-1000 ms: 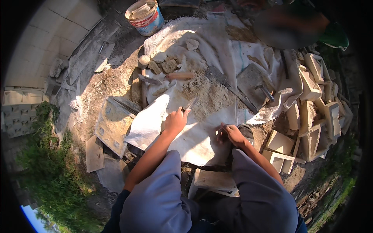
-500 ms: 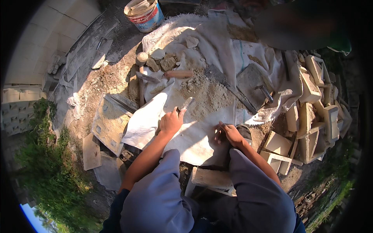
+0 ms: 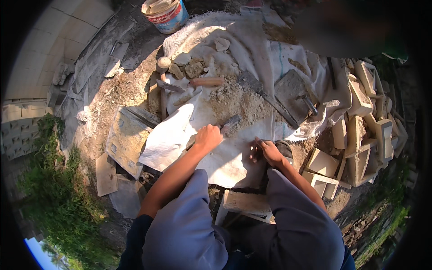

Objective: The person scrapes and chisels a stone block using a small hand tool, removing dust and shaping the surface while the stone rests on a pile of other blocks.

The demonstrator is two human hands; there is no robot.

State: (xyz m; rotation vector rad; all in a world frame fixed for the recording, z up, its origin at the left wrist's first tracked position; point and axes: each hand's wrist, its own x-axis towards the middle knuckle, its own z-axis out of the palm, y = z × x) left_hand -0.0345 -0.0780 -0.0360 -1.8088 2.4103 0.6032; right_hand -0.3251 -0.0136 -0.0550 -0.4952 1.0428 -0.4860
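My left hand (image 3: pixel 208 138) is closed around the grip of a small flat-bladed scraper (image 3: pixel 230 123), whose grey blade reaches the near edge of a pile of crumbly, sand-coloured material (image 3: pixel 240 105). The grip is mostly hidden by my fingers. My right hand (image 3: pixel 266 152) hovers near my right knee with its fingers loosely bent and apart, and nothing shows in it. Under both hands spreads a white woven sheet (image 3: pixel 180 135), partly in shadow. A wooden handle (image 3: pixel 206 82) lies at the pile's far left.
A mallet (image 3: pixel 163 64) and pale stones (image 3: pixel 194 69) lie beyond the pile. To the right are a long dark bar (image 3: pixel 279 110), a hammer (image 3: pixel 310 105) and a heap of hollow cast blocks (image 3: pixel 357 135). A bucket (image 3: pixel 166 18) stands at the far left, stained boards (image 3: pixel 123 141) nearer.
My left hand has moved right with the scraper, whose blade now comes down flatter at the pile's edge. My right hand has barely moved.
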